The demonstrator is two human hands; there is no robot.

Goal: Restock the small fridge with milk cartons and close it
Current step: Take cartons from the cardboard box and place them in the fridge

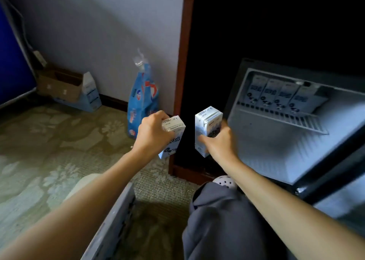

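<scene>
My left hand (pixel 153 132) grips a white and blue milk carton (pixel 173 139), held upright in the air in front of the dark wooden cabinet edge. My right hand (pixel 219 141) grips a second milk carton (pixel 206 125) beside it, a little to the right. The small fridge (pixel 276 141) stands open at the right, its white interior lit. Several milk cartons (pixel 280 93) stand in a row at the back of its upper shelf. The lower part of the fridge holds nothing that I can see. Both held cartons are left of the fridge opening.
A blue plastic bag (pixel 142 101) leans against the wall at the cabinet's brown frame (pixel 183 81). A cardboard box (pixel 61 83) and a carton pack (pixel 90 93) sit in the far left corner. A grey crate wall (pixel 112 226) is below my arms. My knee and shoe (pixel 225 181) are near the fridge.
</scene>
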